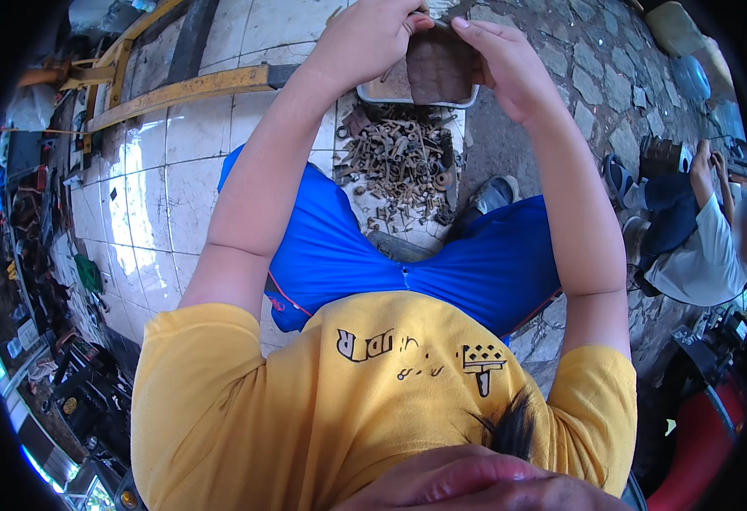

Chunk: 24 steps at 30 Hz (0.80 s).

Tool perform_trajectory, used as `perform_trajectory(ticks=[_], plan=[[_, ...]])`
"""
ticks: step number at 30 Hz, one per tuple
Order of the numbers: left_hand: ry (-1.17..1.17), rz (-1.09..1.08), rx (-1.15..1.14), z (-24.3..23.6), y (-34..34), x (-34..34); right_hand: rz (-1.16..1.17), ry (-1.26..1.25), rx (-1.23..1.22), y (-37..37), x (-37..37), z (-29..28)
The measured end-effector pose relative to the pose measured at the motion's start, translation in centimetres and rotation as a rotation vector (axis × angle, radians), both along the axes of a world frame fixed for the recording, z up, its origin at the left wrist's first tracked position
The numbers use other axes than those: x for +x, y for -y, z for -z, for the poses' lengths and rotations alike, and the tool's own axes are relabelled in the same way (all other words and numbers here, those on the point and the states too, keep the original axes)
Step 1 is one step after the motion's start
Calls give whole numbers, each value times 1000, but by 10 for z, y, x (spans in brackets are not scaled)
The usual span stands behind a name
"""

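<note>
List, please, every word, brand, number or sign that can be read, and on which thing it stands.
Yellow T-shirt, chest: dark lettering and a drawing, partly unclear; I do not copy its wording.
Blue trousers, left hip: reddish mark, too small to read.

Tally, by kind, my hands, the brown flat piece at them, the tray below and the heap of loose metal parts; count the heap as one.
Left hand and right hand: 2
Brown flat piece: 1
White-rimmed tray: 1
Heap of metal parts: 1
Total: 5
</note>
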<state>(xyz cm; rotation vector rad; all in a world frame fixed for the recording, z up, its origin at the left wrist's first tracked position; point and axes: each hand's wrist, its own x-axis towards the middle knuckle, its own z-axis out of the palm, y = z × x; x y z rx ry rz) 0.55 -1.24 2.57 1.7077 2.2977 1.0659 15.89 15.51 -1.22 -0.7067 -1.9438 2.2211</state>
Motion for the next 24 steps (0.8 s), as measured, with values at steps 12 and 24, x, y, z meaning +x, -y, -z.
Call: perform_trajectory(ticks=[12,24], plan=[[243,-45,68,-4,0,1,-4,-7,78,1,-4,-40],[803,24,225,18,-10,0,20,-130,95,3,-6,-3]])
